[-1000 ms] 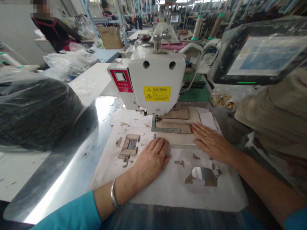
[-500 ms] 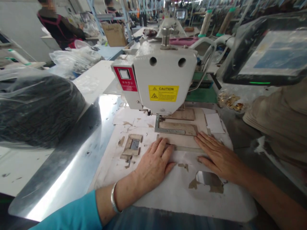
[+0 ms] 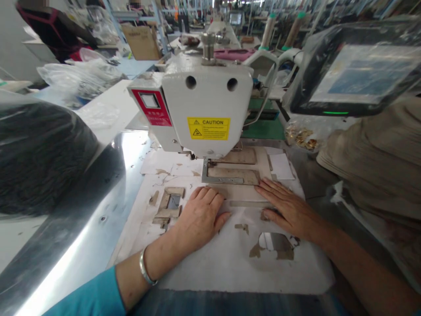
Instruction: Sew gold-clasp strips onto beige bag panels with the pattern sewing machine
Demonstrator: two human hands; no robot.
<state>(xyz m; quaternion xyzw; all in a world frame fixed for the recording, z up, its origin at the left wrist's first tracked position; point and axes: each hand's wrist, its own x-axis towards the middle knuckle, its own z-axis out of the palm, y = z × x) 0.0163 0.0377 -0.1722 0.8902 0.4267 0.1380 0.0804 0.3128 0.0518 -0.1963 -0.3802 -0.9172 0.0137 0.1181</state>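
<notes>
My left hand (image 3: 204, 213) lies palm down on a white sheet (image 3: 210, 267) under the sewing machine head (image 3: 208, 101). Its fingers are slightly bent, with the tips at the near left edge of a beige panel (image 3: 243, 193). My right hand (image 3: 287, 208) rests flat, fingers stretched out, touching the right side of that panel. Just beyond the fingertips, an L-shaped metal clamp (image 3: 226, 180) lies along a brown strip (image 3: 238, 174). What lies under both palms is hidden.
A plastic-covered screen (image 3: 358, 79) hangs at the right, above a bag of gold-coloured metal pieces (image 3: 304, 137). On the left sits a big dark bundle in clear plastic (image 3: 39, 153). The sheet has cut-outs, one near a brown frame (image 3: 162, 202). A person (image 3: 49, 26) works at the back left.
The view has turned to the right, so everything sits further left. My left hand has slid slightly left and its fingers bend more. My right hand stays on the panel.
</notes>
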